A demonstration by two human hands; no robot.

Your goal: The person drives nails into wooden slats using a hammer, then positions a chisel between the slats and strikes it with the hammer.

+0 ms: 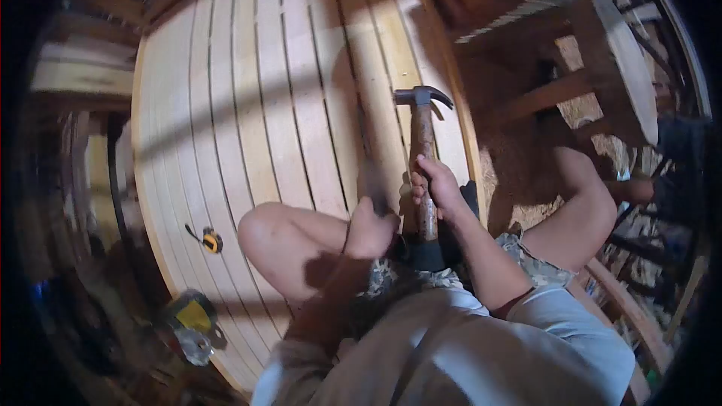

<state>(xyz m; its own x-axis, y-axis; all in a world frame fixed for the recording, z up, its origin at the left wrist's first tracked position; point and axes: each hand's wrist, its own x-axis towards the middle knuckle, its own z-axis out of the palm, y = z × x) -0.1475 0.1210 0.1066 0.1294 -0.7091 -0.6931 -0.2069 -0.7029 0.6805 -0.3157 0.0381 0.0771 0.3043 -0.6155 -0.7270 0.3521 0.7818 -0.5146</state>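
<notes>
My right hand (440,186) is wrapped round the wooden handle of a claw hammer (423,135), whose dark metal head points away from me over the slatted wooden surface (263,105). My left hand (370,231) is closed and blurred, just left of the hammer's handle. A dark, smeared shape extends upward from it, too blurred to make out. The pale planks of the surface run lengthwise with narrow gaps between them.
A yellow and black tape measure (213,240) lies on the planks beside my bent knee. A yellow-labelled item (194,314) is at the lower left edge. To the right are a curved wooden piece (620,68) and scattered wood scraps.
</notes>
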